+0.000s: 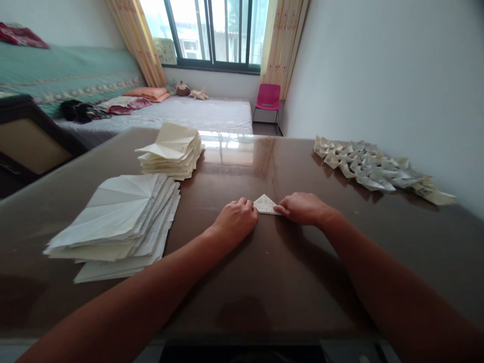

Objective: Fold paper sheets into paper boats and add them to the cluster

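The folded paper (pixel 266 204) shows only its peak; its lower corners lie under the left hand (pixel 236 220) and right hand (pixel 302 207), its print too small to read

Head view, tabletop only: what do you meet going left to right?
Flat paper stack → left hand → folded paper triangle → right hand → pile of folded paper boats.

Bright window (pixel 215 30), bed (pixel 196 113), perhaps 1 pink chair (pixel 267 98)
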{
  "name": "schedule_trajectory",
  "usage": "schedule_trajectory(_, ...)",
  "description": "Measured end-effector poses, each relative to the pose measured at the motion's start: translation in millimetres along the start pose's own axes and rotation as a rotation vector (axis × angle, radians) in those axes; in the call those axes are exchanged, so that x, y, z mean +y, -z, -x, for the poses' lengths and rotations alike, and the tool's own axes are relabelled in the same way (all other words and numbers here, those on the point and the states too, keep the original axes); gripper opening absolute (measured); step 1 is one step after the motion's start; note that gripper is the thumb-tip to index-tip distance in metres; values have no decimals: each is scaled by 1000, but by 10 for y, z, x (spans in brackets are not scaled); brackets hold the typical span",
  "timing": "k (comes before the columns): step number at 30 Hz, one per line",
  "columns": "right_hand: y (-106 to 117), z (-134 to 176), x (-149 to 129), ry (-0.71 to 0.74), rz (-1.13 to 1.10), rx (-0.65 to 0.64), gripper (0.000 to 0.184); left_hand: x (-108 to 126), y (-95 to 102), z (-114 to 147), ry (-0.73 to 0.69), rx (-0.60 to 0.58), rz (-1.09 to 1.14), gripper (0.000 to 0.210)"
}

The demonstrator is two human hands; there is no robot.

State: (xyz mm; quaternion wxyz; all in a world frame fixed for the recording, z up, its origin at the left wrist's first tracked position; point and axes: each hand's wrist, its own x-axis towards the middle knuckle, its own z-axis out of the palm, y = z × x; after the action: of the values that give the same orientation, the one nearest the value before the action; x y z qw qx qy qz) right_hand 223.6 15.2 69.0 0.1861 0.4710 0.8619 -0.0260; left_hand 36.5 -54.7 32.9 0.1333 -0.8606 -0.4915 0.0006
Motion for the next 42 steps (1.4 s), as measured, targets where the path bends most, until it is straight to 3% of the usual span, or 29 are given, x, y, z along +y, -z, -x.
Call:
schedule_trajectory(5, -24, 2, -162, -12, 36, 108, 55, -7, -1, -7, -1, 2, 10, 14)
schedule_trajectory(12, -17, -35, 20, 1, -44, 29, 51, 5, 7, -15, -6, -3, -16, 15)
schedule_trajectory(21, -41, -6, 99, 331, -199, 247, 24, 3, 37, -9, 6, -3, -6, 15)
schedule_trajectory(28, -66, -4, 81, 301, -121, 302, 18, -15, 37, -10, 12, 3, -10, 15)
schedule_trajectory(42, 50, 146, 79, 221, 26, 190, 15, -79, 52, -12, 62, -5, 33, 14)
